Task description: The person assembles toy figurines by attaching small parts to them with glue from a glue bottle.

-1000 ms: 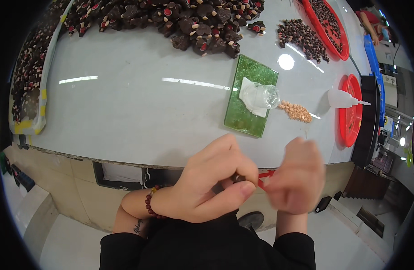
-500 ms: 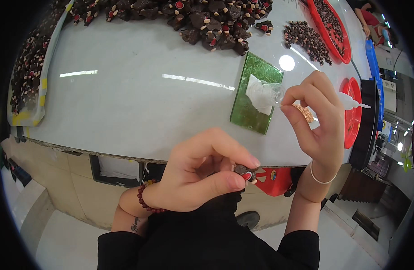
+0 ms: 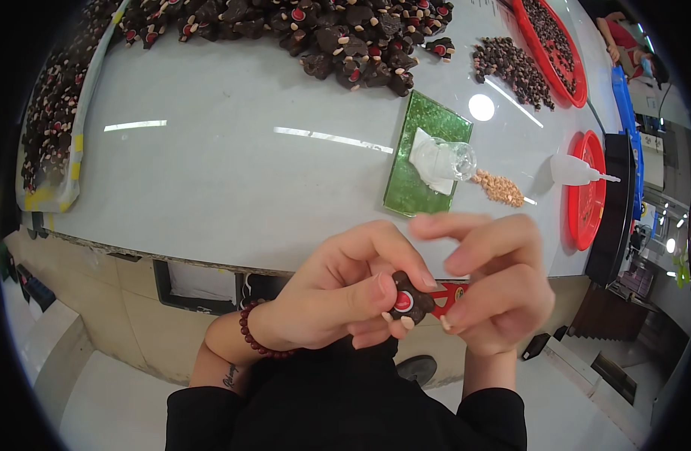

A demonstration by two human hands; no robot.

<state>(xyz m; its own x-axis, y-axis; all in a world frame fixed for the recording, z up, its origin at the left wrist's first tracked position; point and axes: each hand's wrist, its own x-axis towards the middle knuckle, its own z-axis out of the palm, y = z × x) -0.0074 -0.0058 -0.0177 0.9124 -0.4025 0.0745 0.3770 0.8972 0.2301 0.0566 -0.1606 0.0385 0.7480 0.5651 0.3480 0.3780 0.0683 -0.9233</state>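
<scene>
Between the thumb and fingers of my left hand (image 3: 345, 289) is a small dark brown moulded figure (image 3: 417, 299). It carries a red oval edged in white and small beige bits at its lower end. Close on its right is my right hand (image 3: 492, 282), partly smeared by motion. Its upper fingers are raised and spread, while a small beige piece (image 3: 445, 322) sits at the tip of its lowest digit, beside the figure. Beyond the hands, a clear cup (image 3: 458, 160) and white tissue (image 3: 427, 171) lie on a green tile (image 3: 415, 197). Loose beige pieces (image 3: 500, 188) are heaped beside the cup.
Many brown figures (image 3: 345, 41) are piled at the far side of the white table (image 3: 233, 195). A tray (image 3: 76, 161) of them stands left. Dark small parts (image 3: 511, 71), red trays (image 3: 595, 207) and a white squeeze bottle (image 3: 573, 171) are right. Another person (image 3: 624, 41) is farther off.
My right hand has come from beside the cup down and left to the figure. The figure in my left hand has turned and shows more of its front.
</scene>
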